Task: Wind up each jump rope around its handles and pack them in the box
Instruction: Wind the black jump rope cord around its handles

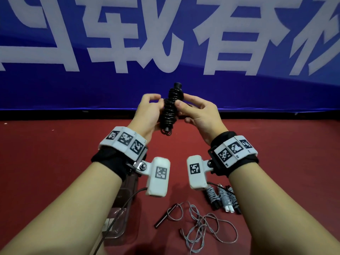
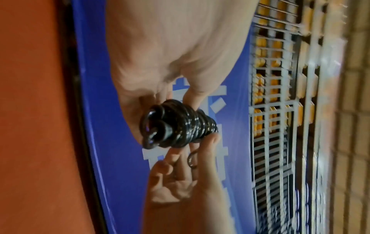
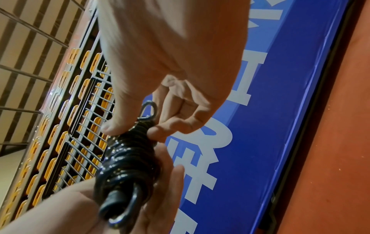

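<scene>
Above red floor (image 1: 55, 162), both hands, left hand (image 1: 147, 115), right hand (image 1: 200, 115), pinching wound black rope (image 1: 170, 111)

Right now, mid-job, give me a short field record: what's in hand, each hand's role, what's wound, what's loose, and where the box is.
in hand: black jump rope, coiled round its handles, held upright above the table
left hand: grips the bundle's side
right hand: thumb and finger pinch the coils
wound: grey rope bundles, lying right of centre
loose: grey jump rope, tangled, one black handle visible
box: clear plastic box, under left forearm
surface: red table
</scene>
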